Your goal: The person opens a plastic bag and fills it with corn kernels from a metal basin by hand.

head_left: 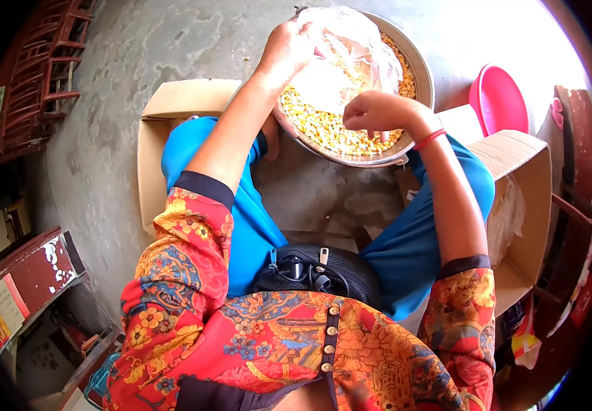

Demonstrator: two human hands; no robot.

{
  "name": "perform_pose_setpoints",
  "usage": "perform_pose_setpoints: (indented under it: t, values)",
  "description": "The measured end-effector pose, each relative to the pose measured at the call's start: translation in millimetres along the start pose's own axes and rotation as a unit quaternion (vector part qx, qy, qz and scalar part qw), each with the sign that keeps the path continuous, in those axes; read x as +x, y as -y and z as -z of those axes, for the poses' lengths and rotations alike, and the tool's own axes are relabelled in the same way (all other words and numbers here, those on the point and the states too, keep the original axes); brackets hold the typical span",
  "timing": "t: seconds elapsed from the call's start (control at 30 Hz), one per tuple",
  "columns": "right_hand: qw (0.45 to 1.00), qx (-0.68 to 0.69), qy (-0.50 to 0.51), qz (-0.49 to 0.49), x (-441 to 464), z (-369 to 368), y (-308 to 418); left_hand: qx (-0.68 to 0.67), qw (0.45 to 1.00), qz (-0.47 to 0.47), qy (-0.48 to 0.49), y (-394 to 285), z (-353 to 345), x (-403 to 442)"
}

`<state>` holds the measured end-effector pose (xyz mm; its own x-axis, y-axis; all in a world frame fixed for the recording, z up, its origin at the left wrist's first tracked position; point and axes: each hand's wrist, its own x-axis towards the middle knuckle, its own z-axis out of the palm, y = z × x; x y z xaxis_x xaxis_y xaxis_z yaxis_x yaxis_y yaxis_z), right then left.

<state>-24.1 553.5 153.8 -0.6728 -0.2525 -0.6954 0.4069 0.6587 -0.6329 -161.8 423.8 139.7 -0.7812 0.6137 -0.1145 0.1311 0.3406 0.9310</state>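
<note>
A round metal pan full of yellow corn kernels stands on the floor in front of my knees. My left hand grips the edge of a clear plastic bag over the pan's left part. Some kernels show in or through the bag. My right hand, with a red band at the wrist, is over the kernels just below the bag. Its fingers are bent downward, and what they hold, if anything, is hidden.
Open cardboard boxes stand left and right of my legs. A pink basin is at the upper right. Dark red wooden furniture stands at the left. A black pouch sits at my waist.
</note>
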Motion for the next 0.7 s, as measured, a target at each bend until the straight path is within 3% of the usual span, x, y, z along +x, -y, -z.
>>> perform_pose_setpoints:
  t: [0.03, 0.07, 0.13, 0.17, 0.2, 0.23, 0.33, 0.37, 0.4, 0.47, 0.5, 0.53, 0.6, 0.7]
  values:
    - [0.982, -0.141, -0.111, 0.064, 21, -10, -34, -0.008, 1.000, 0.027, -0.012, -12, 1, -4]
    - [0.927, -0.277, -0.218, 0.126, 40, -15, -66, -0.008, 1.000, 0.028, -0.011, -5, -3, 1]
    - [0.881, -0.196, -0.403, 0.149, 40, -4, -59, 0.130, 0.976, -0.146, -0.095, 7, -8, 9]
    - [0.911, -0.154, -0.382, 0.010, 36, 4, -56, 0.130, 0.976, -0.145, -0.097, 13, -7, 12]
    - [0.907, -0.156, -0.390, -0.018, 35, 11, -54, 0.116, 0.971, -0.204, -0.044, 5, -3, 7]
    - [0.893, -0.171, -0.416, -0.010, 39, 11, -59, 0.103, 0.960, -0.261, 0.011, 1, 0, 3]
    - [0.885, -0.215, -0.412, -0.014, 53, 6, -84, 0.074, 0.965, -0.249, 0.032, 2, -3, -1]
    - [0.891, -0.242, -0.383, -0.025, 57, 2, -92, 0.094, 0.969, -0.223, 0.056, 5, -2, 1]
    - [0.865, -0.258, -0.430, 0.026, 63, -8, -101, 0.094, 0.969, -0.222, 0.055, -5, 1, -5]
    - [0.889, -0.242, -0.383, -0.065, 66, -20, -97, 0.127, 0.984, -0.021, 0.121, -38, 9, -21]
    - [0.876, -0.258, -0.402, -0.065, 65, -32, -95, 0.117, 0.967, -0.225, 0.032, 17, -9, 3]
    - [0.898, -0.241, -0.359, -0.084, 56, -37, -81, 0.117, 0.966, -0.226, 0.032, 6, -11, -1]
    - [0.885, -0.266, -0.377, -0.064, 57, -47, -83, 0.019, 0.958, -0.285, 0.037, -14, -11, -12]
    - [0.888, -0.299, -0.346, -0.047, 55, -46, -88, -0.034, 0.961, -0.262, 0.084, -28, -10, -12]
